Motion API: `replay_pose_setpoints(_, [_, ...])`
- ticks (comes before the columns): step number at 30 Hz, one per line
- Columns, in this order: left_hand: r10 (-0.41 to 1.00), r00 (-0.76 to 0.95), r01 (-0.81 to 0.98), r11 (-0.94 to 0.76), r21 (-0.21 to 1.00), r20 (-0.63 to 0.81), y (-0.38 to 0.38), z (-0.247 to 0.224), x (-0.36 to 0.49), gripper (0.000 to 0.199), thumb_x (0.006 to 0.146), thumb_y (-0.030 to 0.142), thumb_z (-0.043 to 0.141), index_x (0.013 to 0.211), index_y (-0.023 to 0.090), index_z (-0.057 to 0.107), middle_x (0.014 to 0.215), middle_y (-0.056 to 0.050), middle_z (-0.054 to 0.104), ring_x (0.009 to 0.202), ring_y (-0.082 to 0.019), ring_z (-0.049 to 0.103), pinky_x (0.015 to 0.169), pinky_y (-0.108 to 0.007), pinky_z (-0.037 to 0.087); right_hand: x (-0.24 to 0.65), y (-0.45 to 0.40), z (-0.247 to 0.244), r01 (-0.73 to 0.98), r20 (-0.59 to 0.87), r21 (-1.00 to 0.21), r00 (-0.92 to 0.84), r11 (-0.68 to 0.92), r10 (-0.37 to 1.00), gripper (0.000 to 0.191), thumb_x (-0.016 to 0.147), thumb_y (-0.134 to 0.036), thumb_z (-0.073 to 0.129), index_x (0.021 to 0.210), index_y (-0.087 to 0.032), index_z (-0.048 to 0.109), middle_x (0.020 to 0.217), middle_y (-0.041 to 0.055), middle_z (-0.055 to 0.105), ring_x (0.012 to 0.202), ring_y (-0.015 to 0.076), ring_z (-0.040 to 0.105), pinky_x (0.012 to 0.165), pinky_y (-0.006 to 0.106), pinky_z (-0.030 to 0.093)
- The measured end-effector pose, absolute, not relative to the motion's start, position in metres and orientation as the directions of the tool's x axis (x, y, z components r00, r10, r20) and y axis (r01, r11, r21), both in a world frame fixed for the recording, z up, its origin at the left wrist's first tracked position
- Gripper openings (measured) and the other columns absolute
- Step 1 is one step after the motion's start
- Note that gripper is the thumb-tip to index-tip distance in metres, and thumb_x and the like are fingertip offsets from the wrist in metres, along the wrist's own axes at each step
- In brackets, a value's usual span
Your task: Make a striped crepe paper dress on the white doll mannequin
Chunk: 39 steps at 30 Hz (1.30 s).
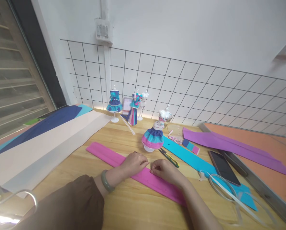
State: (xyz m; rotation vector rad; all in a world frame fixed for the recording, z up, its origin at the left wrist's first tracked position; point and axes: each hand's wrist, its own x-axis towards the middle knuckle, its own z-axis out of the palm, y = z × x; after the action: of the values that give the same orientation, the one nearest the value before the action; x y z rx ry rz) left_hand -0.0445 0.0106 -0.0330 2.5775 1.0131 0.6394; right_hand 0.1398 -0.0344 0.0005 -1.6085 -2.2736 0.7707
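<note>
Strip (144,177) of pink cloth on the wooden surface (124,207), lying directly beneath the two hands. Its long axis runs aslant, from the far left toward the near right, so that it crosses below both wrists rather than pointing straight away from the person. The left hand (134,163) rests over the middle and is nearer the far-left end, which extends bare beyond it; the right hand (165,171) is nearer the near-right end, partly hidden by the forearm. The fingertips of both hands face each other, just apart, by the far long edge. On each hand the fingers are curled and the thumb is drawn in toward them; whether either pinches cloth cannot be told. The strip is plain, bright pink, long and narrow, lying flat, with a faint line along its length that may be a fold or seam. Beyond the hands stands a form (152,139) in a banded skirt; snips (169,157) lie beside it, between the strip and a blue strip (193,159)
</note>
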Motion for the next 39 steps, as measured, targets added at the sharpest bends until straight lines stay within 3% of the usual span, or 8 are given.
replay_pose_setpoints(21, [0.693, 0.66, 0.551, -0.709, 0.441, 0.289, 0.012, -0.035, -0.045, 0.028, 0.083, 0.022, 0.047, 0.058, 0.017, 0.058, 0.062, -0.001, 0.065, 0.061, -0.013, 0.055, 0.062, -0.024, 0.035, 0.14, -0.033, -0.001, 0.814, -0.081, -0.517, -0.356, 0.266, 0.931, 0.02, 0.08, -0.03, 0.053, 0.065, -0.018, 0.06, 0.065, 0.0002, 0.061, 0.061, 0.0134, 0.052, 0.056, 0.024, 0.033])
replay_pose_setpoints(29, [0.693, 0.658, 0.55, -0.71, 0.44, 0.296, 0.013, -0.035, -0.045, 0.027, 0.083, 0.02, 0.047, 0.058, 0.017, 0.057, 0.062, -0.001, 0.064, 0.059, -0.012, 0.053, 0.06, -0.023, 0.033, 0.14, -0.035, -0.002, 0.783, -0.054, -0.562, -0.355, 0.266, 0.933, 0.019, 0.078, -0.027, 0.052, 0.062, -0.018, 0.057, 0.061, -0.0013, 0.058, 0.059, 0.0119, 0.049, 0.054, 0.022, 0.032])
replay_pose_setpoints(34, [0.691, 0.665, 0.543, -0.708, 0.45, 0.284, 0.014, -0.035, -0.045, 0.028, 0.085, 0.023, 0.046, 0.061, 0.017, 0.06, 0.065, -0.002, 0.066, 0.062, -0.013, 0.055, 0.061, -0.023, 0.034, 0.16, -0.029, 0.005, 0.798, 0.028, -0.588, -0.146, 0.134, 0.989, 0.024, 0.082, -0.033, 0.046, 0.068, -0.017, 0.058, 0.067, 0.0005, 0.061, 0.062, 0.0132, 0.052, 0.053, 0.022, 0.035])
replay_pose_setpoints(39, [0.69, 0.671, 0.535, -0.703, 0.467, 0.27, 0.016, -0.034, -0.045, 0.028, 0.085, 0.023, 0.047, 0.063, 0.017, 0.063, 0.065, -0.002, 0.066, 0.061, -0.013, 0.056, 0.06, -0.024, 0.033, 0.197, -0.017, 0.01, 0.903, 0.071, -0.403, 0.19, -0.147, 0.979, 0.03, 0.085, -0.041, 0.043, 0.078, -0.018, 0.062, 0.075, 0.0047, 0.067, 0.07, 0.018, 0.06, 0.06, 0.026, 0.039])
